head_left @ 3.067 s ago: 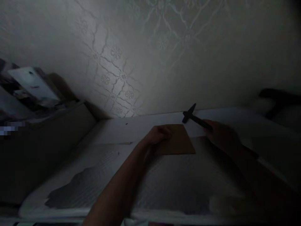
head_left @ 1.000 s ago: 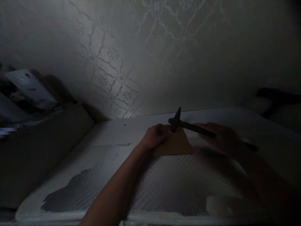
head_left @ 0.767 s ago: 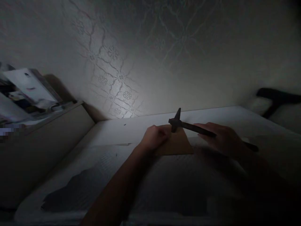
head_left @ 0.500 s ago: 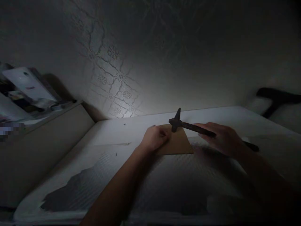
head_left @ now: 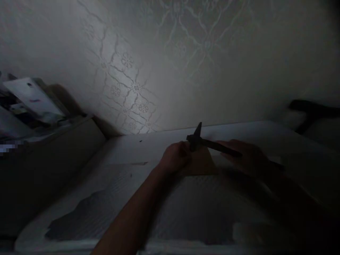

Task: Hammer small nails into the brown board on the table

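My right hand [head_left: 243,156] is wrapped round the handle of a dark hammer [head_left: 220,147], whose head is over the far part of a brown board [head_left: 200,163]. The board lies flat on the white table. Pressed against its left side, my left hand [head_left: 175,156] is closed, its fingertips pinched together close to the hammer head. What the left fingers hold, if anything, is too dark and small to make out. I cannot tell whether the hammer head touches anything.
A pale patterned wall [head_left: 138,71] rises behind the white table [head_left: 124,145]. Left stands a cabinet [head_left: 77,148] with a white box [head_left: 34,95] and clutter on it. A dark T-shaped object [head_left: 313,106] is at the right. Small dark bits lie left of my left hand.
The hammer head has moved slightly left and down, closer to my left fingers. My left hand stays almost in place. The lower scene has become darker, while the wall looks brighter.
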`<state>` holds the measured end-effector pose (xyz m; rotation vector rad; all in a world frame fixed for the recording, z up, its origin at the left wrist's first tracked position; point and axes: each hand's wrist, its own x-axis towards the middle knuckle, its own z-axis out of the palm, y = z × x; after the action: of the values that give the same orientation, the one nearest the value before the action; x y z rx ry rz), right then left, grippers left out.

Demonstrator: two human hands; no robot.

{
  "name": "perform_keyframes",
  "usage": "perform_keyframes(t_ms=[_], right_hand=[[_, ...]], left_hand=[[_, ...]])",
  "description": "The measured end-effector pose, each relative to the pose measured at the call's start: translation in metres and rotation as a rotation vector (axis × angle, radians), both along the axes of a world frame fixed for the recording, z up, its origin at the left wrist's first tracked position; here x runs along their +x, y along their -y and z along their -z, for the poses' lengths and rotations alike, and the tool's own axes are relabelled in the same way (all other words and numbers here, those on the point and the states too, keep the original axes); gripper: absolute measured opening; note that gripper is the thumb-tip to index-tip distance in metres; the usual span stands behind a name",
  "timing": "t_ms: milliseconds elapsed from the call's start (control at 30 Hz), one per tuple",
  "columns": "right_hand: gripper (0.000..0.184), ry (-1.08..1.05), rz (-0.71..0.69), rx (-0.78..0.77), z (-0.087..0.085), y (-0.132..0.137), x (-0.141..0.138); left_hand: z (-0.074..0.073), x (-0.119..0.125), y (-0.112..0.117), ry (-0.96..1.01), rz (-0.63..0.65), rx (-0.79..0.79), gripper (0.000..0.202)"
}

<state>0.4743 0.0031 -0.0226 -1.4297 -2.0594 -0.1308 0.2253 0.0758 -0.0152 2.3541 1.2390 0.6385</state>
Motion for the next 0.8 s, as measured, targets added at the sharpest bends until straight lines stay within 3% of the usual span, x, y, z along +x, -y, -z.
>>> perform_keyframes(t_ms=[267, 800], right_hand=[[0.041, 0.027, -0.033, -0.023, 0.0054, -0.0013, -0.0038], [0.039, 0.023, -0.057, -0.033, 0.0037, 0.0005, -0.0073]], left_hand=[[0.0001, 0.0000, 0.0018, 0.009, -0.015, -0.019, 0.036], [-0.0008, -0.0003, 0.0010, 0.013, -0.025, -0.044, 0.037]])
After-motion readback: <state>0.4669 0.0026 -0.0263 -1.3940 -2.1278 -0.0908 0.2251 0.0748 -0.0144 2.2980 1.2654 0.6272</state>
